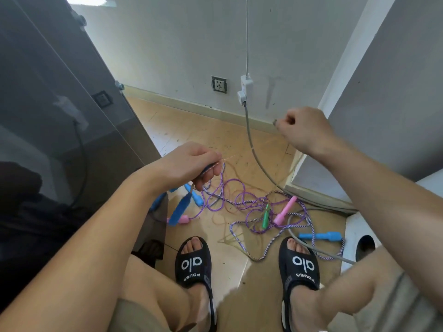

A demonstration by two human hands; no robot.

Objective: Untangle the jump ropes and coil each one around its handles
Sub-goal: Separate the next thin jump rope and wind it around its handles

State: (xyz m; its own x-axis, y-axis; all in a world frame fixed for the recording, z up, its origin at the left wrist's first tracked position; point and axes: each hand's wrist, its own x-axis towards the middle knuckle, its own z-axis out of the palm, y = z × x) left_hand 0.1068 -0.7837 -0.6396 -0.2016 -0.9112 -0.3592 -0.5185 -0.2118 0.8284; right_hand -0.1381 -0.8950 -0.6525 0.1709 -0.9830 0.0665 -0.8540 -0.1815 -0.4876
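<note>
A tan tiled floor [239, 140] meets a pale wall carrying a socket [219, 84] and a white adapter [245, 88] with a grey cable [257, 161] trailing down. The tangled jump ropes [251, 207] lie on the floor ahead of two black sandals [193, 262], with a pink handle [285, 210], a green handle [266, 215] and a blue handle [320, 236] among purple and striped loops. The left hand [189, 164] is raised above the floor's left edge, fingers curled round a dark handle and purple cord. The right hand [304, 130], well apart and higher, pinches a thin, nearly clear strand.
</note>
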